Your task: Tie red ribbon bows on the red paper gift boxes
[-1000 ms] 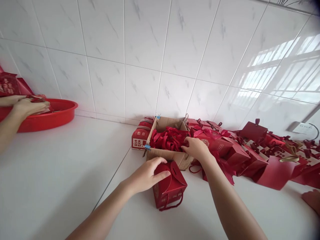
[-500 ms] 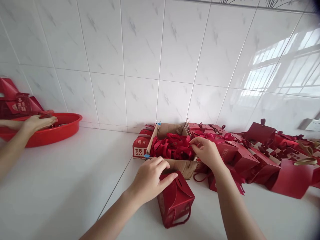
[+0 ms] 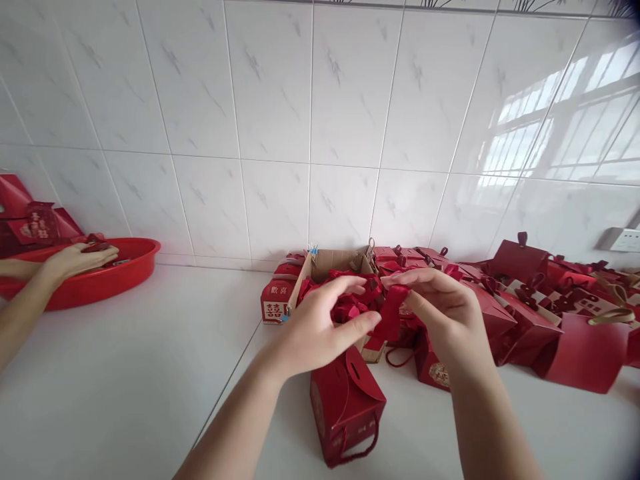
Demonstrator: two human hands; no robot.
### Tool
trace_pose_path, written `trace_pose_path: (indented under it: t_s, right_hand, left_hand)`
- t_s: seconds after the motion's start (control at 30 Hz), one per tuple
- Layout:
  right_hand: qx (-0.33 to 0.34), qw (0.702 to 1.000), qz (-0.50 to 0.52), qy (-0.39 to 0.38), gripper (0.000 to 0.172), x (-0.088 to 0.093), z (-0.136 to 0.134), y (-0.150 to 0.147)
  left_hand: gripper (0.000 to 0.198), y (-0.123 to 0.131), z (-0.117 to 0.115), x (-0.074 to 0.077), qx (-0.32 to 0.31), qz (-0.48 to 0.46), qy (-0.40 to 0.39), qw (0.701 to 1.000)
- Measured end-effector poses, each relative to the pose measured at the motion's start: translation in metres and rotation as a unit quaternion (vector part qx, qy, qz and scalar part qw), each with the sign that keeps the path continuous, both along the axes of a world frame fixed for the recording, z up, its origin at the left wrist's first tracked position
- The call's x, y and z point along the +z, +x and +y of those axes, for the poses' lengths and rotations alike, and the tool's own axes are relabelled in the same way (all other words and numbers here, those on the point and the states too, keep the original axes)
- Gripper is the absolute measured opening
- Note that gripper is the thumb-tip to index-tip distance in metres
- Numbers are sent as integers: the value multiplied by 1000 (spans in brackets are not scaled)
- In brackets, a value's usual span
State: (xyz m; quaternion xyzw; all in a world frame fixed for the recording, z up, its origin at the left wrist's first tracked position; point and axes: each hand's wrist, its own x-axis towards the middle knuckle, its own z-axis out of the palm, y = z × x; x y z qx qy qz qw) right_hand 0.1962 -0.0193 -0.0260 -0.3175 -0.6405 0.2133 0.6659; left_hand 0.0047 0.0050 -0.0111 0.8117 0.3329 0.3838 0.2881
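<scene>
Between the fingers of my right hand (image 3: 445,303) a red ribbon (image 3: 393,313) is pinched, hanging down in front of the cardboard box. My left hand (image 3: 325,327) is beside it on the left, thumb and fingers apart, holding nothing that I can see. Behind both hands stands the open cardboard box (image 3: 323,262), with red ribbons (image 3: 345,310) heaped in it and partly covered by my left hand. Just below my hands a red gift box (image 3: 347,407) sits on the counter, its flap top folded over and a cord handle hanging at its front.
Many red gift boxes (image 3: 530,327) crowd the counter (image 3: 150,373) on the right. A gift box with white lettering (image 3: 277,300) stands left of the cardboard box. At far left, another person's hand (image 3: 75,263) works over a red basin (image 3: 110,280). A tiled wall (image 3: 275,133) rises behind.
My right hand has lifted a red ribbon out of the cardboard box toward me. My left hand has moved up and right, close to the ribbon. The gift box stays on the counter.
</scene>
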Motion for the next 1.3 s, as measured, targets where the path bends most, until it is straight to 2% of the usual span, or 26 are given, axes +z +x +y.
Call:
trace_pose_path:
  t_s: [0.1, 0.23, 0.4, 0.57, 0.67, 0.8, 0.97, 1.0, 1.07, 1.17, 1.23, 1.3]
  right_hand:
    - [-15, 1000, -18, 7, 14, 0, -5, -5]
    - [-57, 997, -46, 33, 17, -1, -3, -6]
    - [-173, 978, -103, 54, 21, -2, 5, 1]
    - [-264, 952, -136, 66, 22, -3, 9, 13]
    - [-309, 939, -130, 76, 22, -4, 9, 24]
    - [-311, 937, -137, 80, 20, -2, 8, 40]
    - [-330, 934, -113, 78, 18, 0, 1, 54]
    - [-323, 938, -104, 64, 18, 1, -1, 58]
    - [-269, 958, -101, 10, 17, 0, -4, 67]
    - [-124, 981, -121, -88, 13, -2, -5, 86]
    - [-30, 983, -139, -118, 21, -6, -1, 97]
    - [11, 982, -138, -127, 34, -10, 4, 104]
  left_hand:
    - [30, 14, -5, -2, -66, -28, -43, 997]
    - [24, 17, -7, 0, -65, -42, -28, 997]
    - [18, 3, -5, 8, -88, -128, -77, 985]
    - [21, -16, -6, 16, -31, -154, -36, 987]
    - [28, -28, -5, 18, -22, -182, -16, 983]
    - [28, -42, -6, 23, -45, -280, -23, 959]
    - [36, -55, -10, 32, -45, -383, -10, 922]
    - [38, -58, -10, 34, -47, -398, -5, 916]
    - [40, -64, -8, 37, -51, -434, -3, 900]
    - [38, -75, -3, 39, -53, -500, -8, 865]
    - [34, -82, 0, 38, -45, -531, -3, 846]
    - [33, -87, 3, 37, -39, -531, 0, 847]
